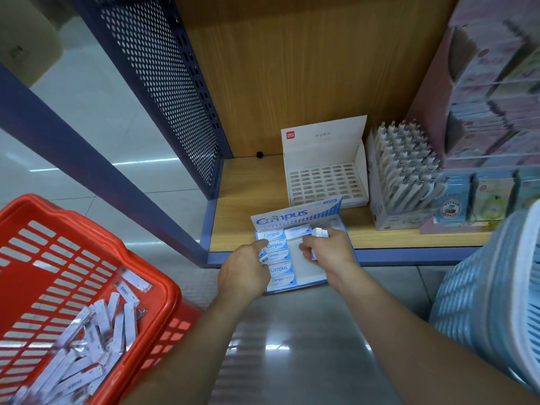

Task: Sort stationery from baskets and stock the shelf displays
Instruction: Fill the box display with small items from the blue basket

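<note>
At shelf edge, gripped loose erasers in curled right hand over Campus box; pinched a few more in curled left hand, over the box's left column of packed erasers. Behind, white grid box, pens beside it; red basket of packets well left.

Bright, even, cool indoor light. Glossy floor throws back white streaks of glare (strongest at left, behind the shelf post). Shadows soft and faint. Centre sharp: lettering on Campus box and erasers reads clean. Edges bowed by the wide lens. Pink display and packets in red basket smeared with blur.
</note>
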### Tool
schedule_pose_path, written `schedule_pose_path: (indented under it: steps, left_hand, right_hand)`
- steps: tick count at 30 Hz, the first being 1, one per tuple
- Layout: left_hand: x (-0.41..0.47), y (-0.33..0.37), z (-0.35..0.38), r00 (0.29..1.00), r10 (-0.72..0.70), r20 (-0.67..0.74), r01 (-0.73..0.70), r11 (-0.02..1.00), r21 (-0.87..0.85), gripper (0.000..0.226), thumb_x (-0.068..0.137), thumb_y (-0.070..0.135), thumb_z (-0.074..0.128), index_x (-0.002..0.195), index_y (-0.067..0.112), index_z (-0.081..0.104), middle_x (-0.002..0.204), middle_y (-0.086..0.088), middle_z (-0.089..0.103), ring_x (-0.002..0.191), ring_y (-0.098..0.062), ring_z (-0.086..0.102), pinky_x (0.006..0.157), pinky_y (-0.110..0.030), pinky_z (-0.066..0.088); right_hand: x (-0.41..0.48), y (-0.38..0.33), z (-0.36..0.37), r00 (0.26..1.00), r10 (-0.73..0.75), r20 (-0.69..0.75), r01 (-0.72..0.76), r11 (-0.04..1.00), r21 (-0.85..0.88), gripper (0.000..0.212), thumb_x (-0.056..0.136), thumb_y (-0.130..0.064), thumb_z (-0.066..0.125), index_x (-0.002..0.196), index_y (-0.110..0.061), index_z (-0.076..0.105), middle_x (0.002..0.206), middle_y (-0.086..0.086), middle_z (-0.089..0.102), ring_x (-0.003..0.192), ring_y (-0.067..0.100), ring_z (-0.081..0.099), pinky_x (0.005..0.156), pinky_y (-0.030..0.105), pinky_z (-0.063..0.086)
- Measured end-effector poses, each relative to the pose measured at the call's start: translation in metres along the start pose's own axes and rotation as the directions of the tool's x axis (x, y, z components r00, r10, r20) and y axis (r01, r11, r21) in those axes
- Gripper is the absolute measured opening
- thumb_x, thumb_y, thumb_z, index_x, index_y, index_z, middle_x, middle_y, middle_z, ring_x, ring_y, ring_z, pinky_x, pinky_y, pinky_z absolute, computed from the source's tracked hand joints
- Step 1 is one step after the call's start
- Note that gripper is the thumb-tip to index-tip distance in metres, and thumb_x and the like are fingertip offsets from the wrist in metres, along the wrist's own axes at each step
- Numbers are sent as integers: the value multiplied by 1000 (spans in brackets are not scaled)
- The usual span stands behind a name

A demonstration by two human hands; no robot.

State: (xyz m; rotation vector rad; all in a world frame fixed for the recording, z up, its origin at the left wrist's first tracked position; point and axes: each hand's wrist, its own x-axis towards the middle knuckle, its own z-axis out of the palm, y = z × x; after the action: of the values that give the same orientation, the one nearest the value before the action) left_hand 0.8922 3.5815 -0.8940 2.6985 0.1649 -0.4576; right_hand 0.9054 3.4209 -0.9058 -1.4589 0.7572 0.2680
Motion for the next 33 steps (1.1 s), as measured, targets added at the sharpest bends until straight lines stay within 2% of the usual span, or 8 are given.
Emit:
schedule_pose_path:
  steps: [4,8,16,19,21,24,26,33]
  left_hand:
    - [-1,7,-1,999,50,14,-51,994,93,63,90,15,51,144,43,37,123,1,42,103,-23,58,80,-36,54]
    - [0,19,-1,991,134,-2,-132,978,160,53,93,29,52,142,44,38,138,1,38,118,-23,52,90,-38,51]
    - [12,37,-5,976,195,92,-215,912,348,48,94,40,47,140,45,38,139,-5,39,117,-24,54,88,-33,47]
    - [10,40,-8,990,137,37,-141,974,178,33,88,53,51,117,38,57,123,4,54,108,-19,58,83,-31,48]
    - [7,41,-10,998,52,37,-47,991,-128,36,86,64,50,94,31,64,100,7,65,94,-16,61,78,-30,47]
    - [2,42,-17,984,-52,172,148,773,-617,41,95,47,47,69,18,60,70,1,62,60,-16,53,57,-27,41]
    - [-1,42,-21,964,-62,257,236,641,-731,32,94,29,48,68,14,56,66,-5,56,50,-16,40,46,-22,31]
    - [-8,35,-18,968,7,252,197,600,-776,27,91,35,65,72,16,67,59,-2,55,46,-14,41,44,-22,32]
  right_hand:
    - [0,0,-1,999,43,32,-47,989,140,13,81,9,61,81,-4,63,80,14,61,74,22,55,58,28,48]
    - [-3,-4,-4,989,54,138,-72,989,132,14,89,-1,64,99,-11,64,91,8,64,82,20,62,67,27,55]
    - [-7,-11,-12,976,61,208,-81,993,89,36,91,-2,63,124,-15,56,96,11,64,74,20,65,53,22,50]
    - [-14,-14,-19,957,35,289,-89,980,178,39,90,9,55,125,-6,52,104,15,65,78,20,65,59,24,53]
    - [-19,-16,-25,932,4,362,-110,956,273,39,90,14,53,126,-2,51,110,19,65,84,23,67,71,27,57]
    - [-25,-18,-30,895,-33,445,-133,932,336,40,89,13,56,125,-2,51,110,24,67,97,30,69,95,39,53]
    - [-27,-18,-31,890,-31,456,-126,942,310,42,87,11,59,126,-2,51,103,23,70,101,33,68,103,46,47]
    - [-33,-20,-34,905,40,423,-122,978,168,30,85,2,68,113,-5,60,95,18,72,73,31,73,60,29,60]
